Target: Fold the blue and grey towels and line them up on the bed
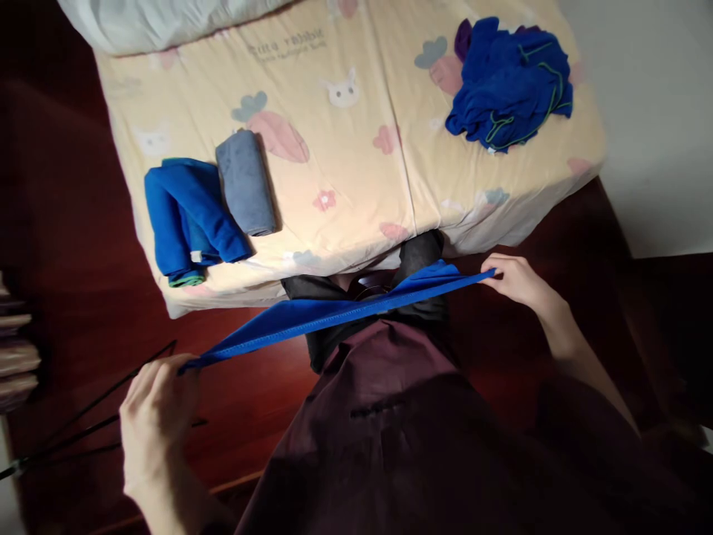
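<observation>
A blue towel (pixel 334 316) is stretched between my two hands, in front of my body and over my legs. My left hand (pixel 159 394) pinches one corner at the lower left. At the other end, my right hand (pixel 515 279) grips the opposite corner between thumb and fingers, somewhat higher. The cloth's near edge is pulled almost straight and shows a stitched hem; the rest hangs down, mostly out of sight. On the bed lie rolled blue towels (pixel 192 215) beside a rolled grey towel (pixel 246 182). A crumpled heap of blue cloths (pixel 515 85) with green edging rests at the right.
The bed (pixel 356 163) has a cream sheet printed with carrots and rabbits, its front edge near my knees. A pale pillow or quilt (pixel 167 22) lies at the top left. Thin dark rods (pixel 83 416) stand at the lower left above the reddish floor (pixel 250 401).
</observation>
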